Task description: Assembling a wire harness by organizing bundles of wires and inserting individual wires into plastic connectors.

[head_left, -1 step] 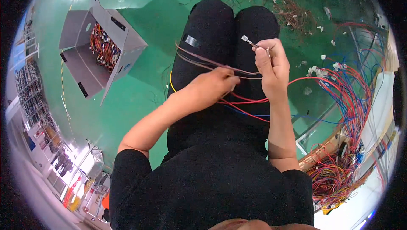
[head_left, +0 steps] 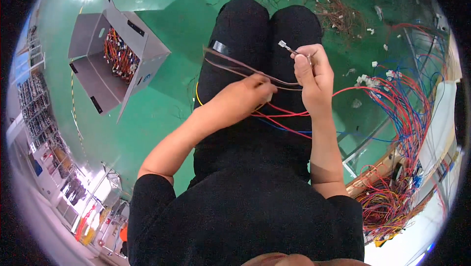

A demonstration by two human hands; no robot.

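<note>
Over my right thigh, my right hand [head_left: 314, 72] pinches a dark wire with a silvery terminal [head_left: 283, 45] sticking out past the thumb and pointing up to the left. My left hand [head_left: 250, 94] is over my lap, its fingers closed around thin brown wires [head_left: 225, 58] that loop out to the left above my left thigh and run back toward the right hand. Beneath the left fingers, red wires [head_left: 289, 115] and a blue wire [head_left: 277, 127] cross my lap to the right. A short yellow wire [head_left: 197, 92] hangs at my left thigh.
On the floor at the left stands an open grey box [head_left: 98, 77] holding many coloured wires. At the right, a bundle of red and blue wires [head_left: 407, 119] with white connectors hangs above a container of tangled wires [head_left: 382, 202]. Brown wire scraps [head_left: 341, 13] lie on the floor ahead.
My left hand has shifted very slightly, and the brown wire loops have swung a little. My right hand stays nearly in place with the terminal.
</note>
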